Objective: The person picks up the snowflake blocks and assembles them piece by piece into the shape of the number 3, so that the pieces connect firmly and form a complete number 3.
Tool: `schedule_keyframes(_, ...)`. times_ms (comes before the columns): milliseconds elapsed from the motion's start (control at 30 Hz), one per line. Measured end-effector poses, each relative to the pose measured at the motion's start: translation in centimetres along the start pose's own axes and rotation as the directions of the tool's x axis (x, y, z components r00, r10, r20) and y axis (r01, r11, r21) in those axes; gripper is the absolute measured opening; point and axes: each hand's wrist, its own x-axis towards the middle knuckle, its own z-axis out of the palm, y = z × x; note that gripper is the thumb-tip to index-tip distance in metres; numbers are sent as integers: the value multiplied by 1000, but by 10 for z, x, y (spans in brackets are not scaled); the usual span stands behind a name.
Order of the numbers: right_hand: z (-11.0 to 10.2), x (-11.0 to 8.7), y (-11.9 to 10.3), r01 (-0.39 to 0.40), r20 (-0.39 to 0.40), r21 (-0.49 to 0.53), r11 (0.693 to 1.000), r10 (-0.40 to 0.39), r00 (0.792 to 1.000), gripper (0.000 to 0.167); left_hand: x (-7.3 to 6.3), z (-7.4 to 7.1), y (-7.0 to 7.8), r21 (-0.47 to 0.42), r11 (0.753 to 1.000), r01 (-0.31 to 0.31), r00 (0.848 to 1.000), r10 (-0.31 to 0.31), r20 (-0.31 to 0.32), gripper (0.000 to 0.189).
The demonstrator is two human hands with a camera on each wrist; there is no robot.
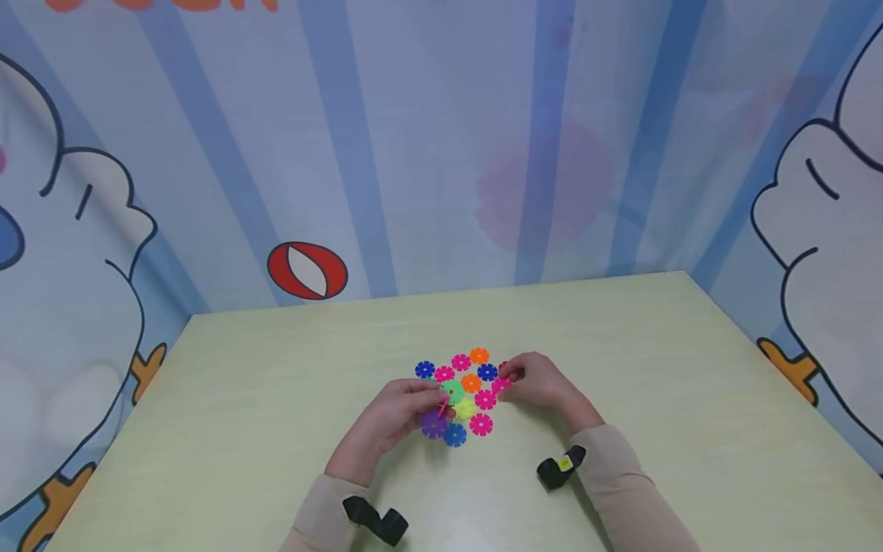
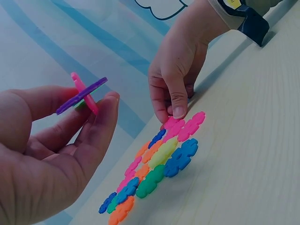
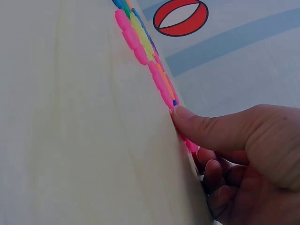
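Above the table, my left hand (image 1: 398,414) pinches a small joined piece of plastic snowflake discs. A purple disc (image 2: 70,104) and a pink disc (image 2: 77,81) cross through each other in it. A bit of green shows behind them, mostly hidden by the fingers. To the right, my right hand (image 1: 541,383) has its thumb and fingers on a pink snowflake disc (image 1: 502,386) at the edge of the spread. Between the hands, loose discs lie flat, among them a yellow disc (image 1: 464,410), an orange disc (image 1: 471,383) and a blue disc (image 1: 454,435).
The discs lie on a pale wooden table (image 1: 276,368). Behind it stands a blue striped backdrop (image 1: 441,153) with cartoon figures at both sides. Each wrist carries a black camera mount, one by the left sleeve (image 1: 320,514) and one by the right sleeve (image 1: 628,483).
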Motion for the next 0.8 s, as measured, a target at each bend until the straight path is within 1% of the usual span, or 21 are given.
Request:
schedule_keyframes(233, -1, -2, -2, 24, -18, 20, 999, -24, 1000, 23, 0, 0, 1, -8, 1000, 0, 1000, 0, 0, 28)
schedule_keyframes(367, -3, -3, 0, 32, -13, 46, 998, -32, 999, 17, -1, -1, 0, -13, 1000, -2, 1000, 2, 2, 26)
schedule_keyframes(500, -7, -4, 2, 38, -8, 88, 995, -37, 999, 11, -1, 0, 1, -16, 1000, -4, 1000, 4, 1, 26)
schedule_keyframes(600, -12, -6, -1, 38, -1, 141, 989, -38, 999, 10, -1, 0, 1, -16, 1000, -8, 1000, 8, -2, 26)
schedule_keyframes(800, -18, -12, -12, 97, -12, 207, 974, -97, 995, 13, -1, 2, 3, -14, 1000, -13, 1000, 13, -2, 29)
